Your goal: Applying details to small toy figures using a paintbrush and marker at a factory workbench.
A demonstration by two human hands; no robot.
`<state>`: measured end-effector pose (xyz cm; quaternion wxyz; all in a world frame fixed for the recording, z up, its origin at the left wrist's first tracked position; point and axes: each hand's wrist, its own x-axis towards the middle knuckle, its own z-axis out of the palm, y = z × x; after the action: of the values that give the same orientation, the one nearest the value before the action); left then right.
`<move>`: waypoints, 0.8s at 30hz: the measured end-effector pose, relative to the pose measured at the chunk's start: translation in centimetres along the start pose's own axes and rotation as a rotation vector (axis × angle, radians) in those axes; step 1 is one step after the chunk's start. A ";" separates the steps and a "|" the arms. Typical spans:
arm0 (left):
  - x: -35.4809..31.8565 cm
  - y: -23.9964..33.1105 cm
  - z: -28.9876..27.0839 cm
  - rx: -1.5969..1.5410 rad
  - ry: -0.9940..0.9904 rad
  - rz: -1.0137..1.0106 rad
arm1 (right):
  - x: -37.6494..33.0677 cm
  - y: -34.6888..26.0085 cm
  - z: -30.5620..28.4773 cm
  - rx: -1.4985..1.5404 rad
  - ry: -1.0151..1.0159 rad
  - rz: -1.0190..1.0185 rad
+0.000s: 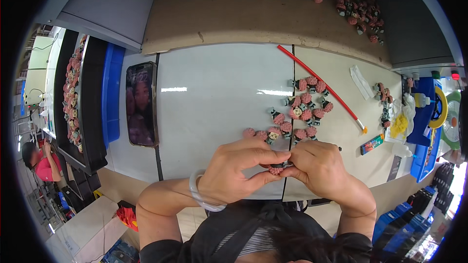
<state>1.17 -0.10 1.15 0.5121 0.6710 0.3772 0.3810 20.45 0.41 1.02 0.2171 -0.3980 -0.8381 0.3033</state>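
Note:
My left hand [239, 165], with a pale bangle [196, 192] at its wrist, is closed on a small pink-haired figurine [276, 169], pinched between thumb and fingers. Against it, my right hand [317, 165] is closed, its thumb and fingers meeting beside the figurine. A small dark tip sticks out past the right knuckles; what that hand grips is mostly hidden. Just beyond both hands lies a loose group of similar figurines [306, 98] with pink hair and dark clothes. A long red-handled brush [319, 79] with an orange tip lies slantwise along their right side.
At left lies a phone [142, 104], beside a blue bin [112, 92] and a black tray [92, 117] of figurines. More figurines [358, 12] lie on the brown shelf [219, 14]. At right are a small colourful packet [372, 144], a white strip [360, 83] and yellow tape [440, 107].

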 end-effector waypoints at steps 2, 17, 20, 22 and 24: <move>0.1 0.0 0.0 -0.010 -0.011 0.003 | 0.0 0.1 -0.1 0.010 0.003 -0.004; -0.3 -0.1 -0.3 -0.279 -0.098 -0.200 | 0.1 0.2 -0.3 0.031 0.023 -0.034; -0.1 0.3 -0.3 -0.304 -0.086 -0.223 | 0.0 0.1 -0.4 0.041 0.037 -0.018; 0.0 0.4 -0.2 -0.360 -0.082 -0.213 | 0.0 0.0 -0.7 0.049 0.003 -0.036; -0.1 0.3 -0.2 -0.354 -0.082 -0.223 | -0.1 0.1 -0.3 0.043 0.017 -0.029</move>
<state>1.01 -0.17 1.49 0.6761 0.5394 0.3552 0.3547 20.73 0.50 1.18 0.2372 -0.3838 -0.8351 0.3148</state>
